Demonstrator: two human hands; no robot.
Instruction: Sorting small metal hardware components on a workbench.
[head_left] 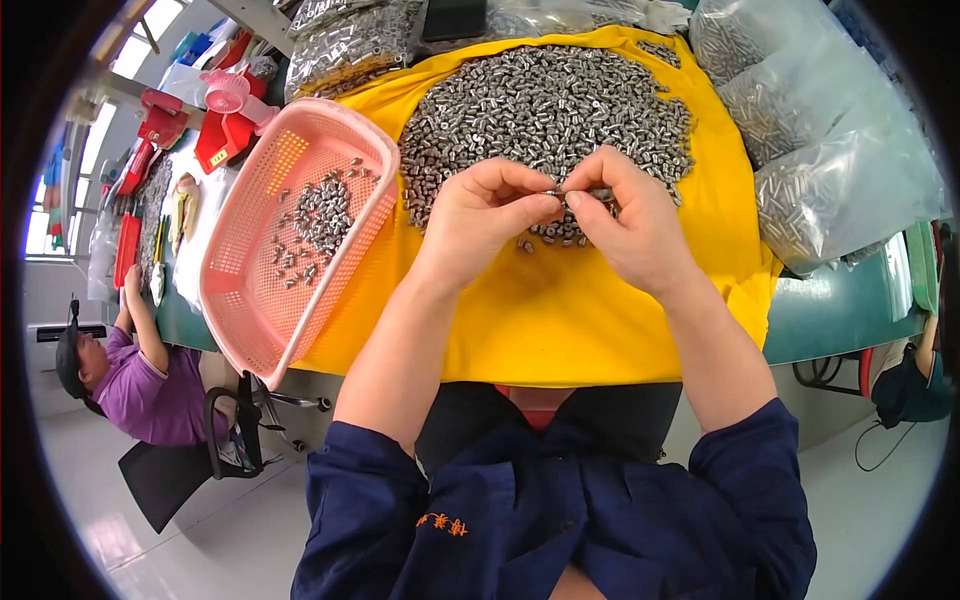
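Over the yellow cloth [540,330], my left hand [478,222] and my right hand [640,225] meet fingertip to fingertip. Thumb and index finger of each are pinched on a small cylindrical metal piece [558,194], mostly covered by the fingertips. Just beyond them spreads a large heap of similar small silvery metal pieces [550,105]. A few loose ones lie beneath my hands. To the left, a pink perforated plastic basket [235,300] sits tilted in view on the cloth, with a smaller group of metal pieces [325,215] inside.
Clear plastic bags of metal pieces [830,195] stand along the right; more bags [350,50] and a dark phone-like slab [455,18] lie at the back. A pink fan [228,92] and red bins [222,140] are at left. A seated person [150,390] works there; another [910,385] is at right.
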